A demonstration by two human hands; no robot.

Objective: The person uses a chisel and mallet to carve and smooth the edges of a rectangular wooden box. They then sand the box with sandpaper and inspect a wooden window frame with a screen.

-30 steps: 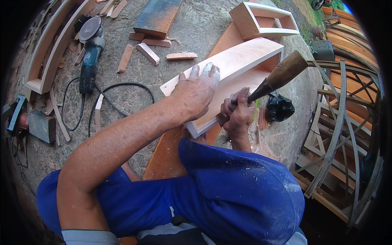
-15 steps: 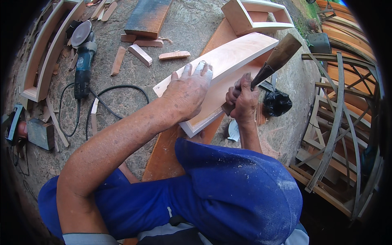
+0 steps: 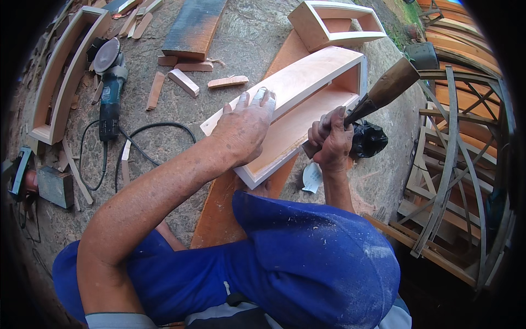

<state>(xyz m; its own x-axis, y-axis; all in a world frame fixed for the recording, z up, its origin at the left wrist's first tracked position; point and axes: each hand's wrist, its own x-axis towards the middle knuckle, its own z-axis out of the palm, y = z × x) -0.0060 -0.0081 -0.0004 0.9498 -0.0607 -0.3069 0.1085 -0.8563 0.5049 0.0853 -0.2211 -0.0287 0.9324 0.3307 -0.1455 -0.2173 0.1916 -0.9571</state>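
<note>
A long, shallow wooden box frame [image 3: 315,71] of pale wood lies slantwise across my lap, its open side toward the right. My left hand [image 3: 244,129] rests over its upper side board, the fingers laid on the outer face and the thumb hidden; whitish patches cover some fingertips. In my right hand [image 3: 331,137] is a chisel [image 3: 386,90], closed in the fist. Its brown wooden handle points up and right, and a short bit of blade shows below the fist beside the box's near edge.
Under the box runs an orange-brown plank [image 3: 219,211]. An angle grinder [image 3: 111,93] with a looped cord lies at left near another curved frame [image 3: 66,77]. A third frame [image 3: 334,24] sits at the far end. Wood offcuts [image 3: 183,82] and a black plastic bag [image 3: 368,140] lie around; metal racks [image 3: 452,159] stand right.
The box has tipped so its inside and far end board show more. My left hand has shifted slightly left with it. The chisel stays in my right fist, moved slightly rightward.
</note>
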